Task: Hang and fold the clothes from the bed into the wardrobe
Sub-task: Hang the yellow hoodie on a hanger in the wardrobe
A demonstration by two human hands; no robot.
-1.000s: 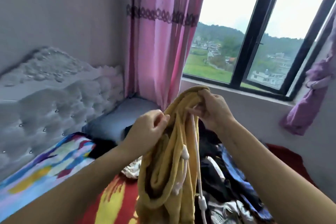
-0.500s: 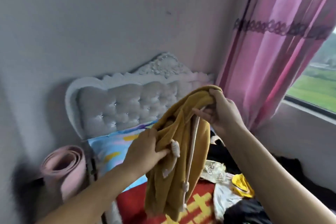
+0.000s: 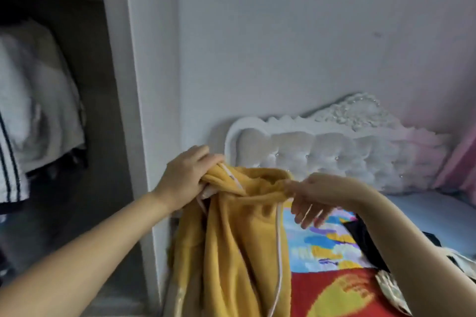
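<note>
We've got the yellow hoodie (image 3: 231, 244) held up between us and the bed (image 3: 334, 291), left hand (image 3: 186, 177) gripping one end of its top, right hand (image 3: 316, 193) pinching the other, hands apart. Behind sits the white headboard (image 3: 334, 147), with the open wardrobe (image 3: 64, 110) off left.

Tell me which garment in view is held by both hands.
The yellow hoodie with white cords: the left hand and the right hand grip its top edge. The white clothes hang untouched in the wardrobe.
</note>
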